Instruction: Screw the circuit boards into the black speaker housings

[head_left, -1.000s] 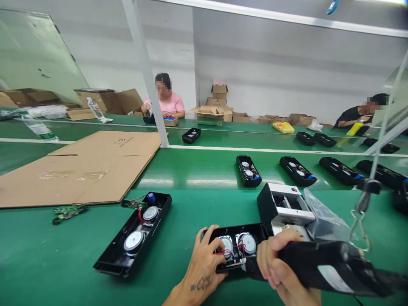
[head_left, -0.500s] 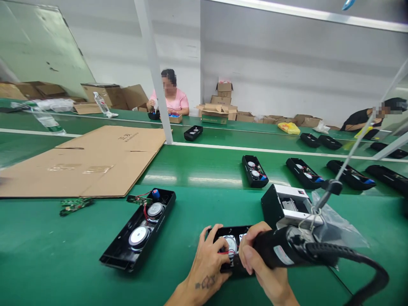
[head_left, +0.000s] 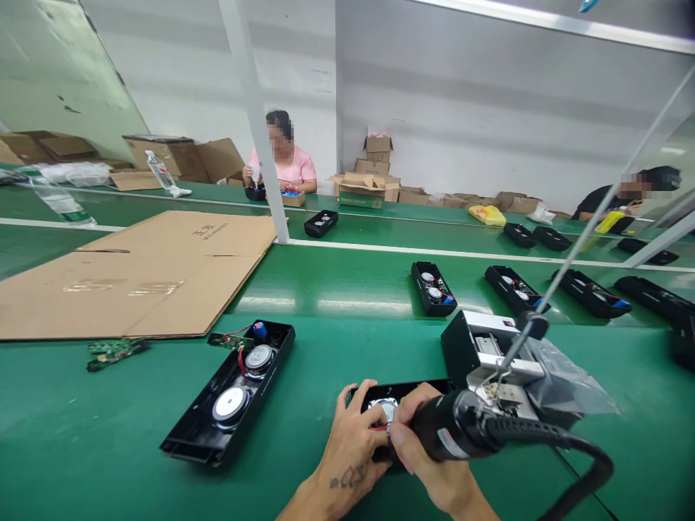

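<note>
My right hand (head_left: 428,463) is wrapped round a black electric screwdriver (head_left: 461,433) that hangs from a cord and points down into a black speaker housing (head_left: 402,393) on the green bench. My left hand (head_left: 350,441) rests on the housing's left end, fingers curled over its rim beside a round speaker cone (head_left: 384,409). Much of this housing is hidden behind both hands. A second open speaker housing (head_left: 231,394) with two cones and red wires lies to the left.
A black-and-white box (head_left: 489,351) with a plastic bag (head_left: 565,380) stands right of the hands. A loose circuit board (head_left: 111,352) and flat cardboard (head_left: 135,271) lie at left. Several more housings (head_left: 433,288) sit on the belt. Two other people work at the far bench.
My right hand has swung the screwdriver leftward and tilted it over the housing, covering the right cone. The left hand has stayed on the housing.
</note>
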A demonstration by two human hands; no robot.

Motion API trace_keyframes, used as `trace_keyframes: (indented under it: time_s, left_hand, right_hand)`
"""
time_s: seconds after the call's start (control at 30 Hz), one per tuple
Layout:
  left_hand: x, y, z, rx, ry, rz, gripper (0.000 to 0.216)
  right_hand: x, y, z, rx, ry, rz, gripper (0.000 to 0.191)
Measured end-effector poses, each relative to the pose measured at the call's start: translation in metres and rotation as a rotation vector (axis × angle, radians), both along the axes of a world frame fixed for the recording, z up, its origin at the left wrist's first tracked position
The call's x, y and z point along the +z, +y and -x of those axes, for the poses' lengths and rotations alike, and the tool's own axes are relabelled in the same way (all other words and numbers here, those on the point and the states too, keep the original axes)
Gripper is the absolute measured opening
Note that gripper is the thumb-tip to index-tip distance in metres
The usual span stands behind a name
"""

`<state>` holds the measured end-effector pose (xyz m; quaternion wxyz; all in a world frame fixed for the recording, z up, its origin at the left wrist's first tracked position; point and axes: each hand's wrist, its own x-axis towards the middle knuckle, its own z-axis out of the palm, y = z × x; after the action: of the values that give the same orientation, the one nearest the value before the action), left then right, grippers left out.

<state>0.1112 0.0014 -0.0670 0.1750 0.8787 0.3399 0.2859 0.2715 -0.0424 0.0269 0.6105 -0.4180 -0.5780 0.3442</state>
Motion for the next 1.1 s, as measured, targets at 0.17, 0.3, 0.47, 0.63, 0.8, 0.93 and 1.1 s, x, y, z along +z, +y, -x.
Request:
trace_keyframes:
  time_s: [0.17, 0.3, 0.47, 0.63, 0.8, 0.93, 1.1]
  left_hand:
    - [0.003, 0.001, -0.001, 0.002, 0.056, -0.027, 0.028]
    - [0.001, 0.003, -0.004, 0.041, 0.084, -0.167, 0.034]
    - [-0.01, 0.016, 0.009, 0.008, -0.043, -0.289, 0.018]
    - [-0.001, 0.025, 0.052, -0.027, 0.001, -0.391, 0.027]
    - [0.037, 0.018, 0.055, -0.034, 0.107, -0.473, 0.018]
    - [0.05, 0.014, 0.017, -0.031, 0.034, -0.475, 0.025]
    - [0.053, 0.015, -0.007, -0.078, 0.293, -0.42, 0.045]
  right_hand:
    - [0.011, 0.002, -0.005, 0.001, -0.218, -0.056, 0.015]
    - [0.014, 0.003, 0.004, -0.037, -0.216, -0.04, 0.02]
    - [0.025, -0.005, -0.01, 0.013, 0.131, 0.02, 0.026]
    - [0.06, -0.012, -0.102, -0.26, 0.277, -0.136, 0.018]
    - [0.067, 0.003, -0.169, -0.678, 0.169, -0.156, 0.033]
    - [0.055, 0.018, -0.177, -0.663, 0.134, -0.086, 0.035]
    - [0.049, 0.022, -0.175, -0.547, 0.06, 0.054, 0.037]
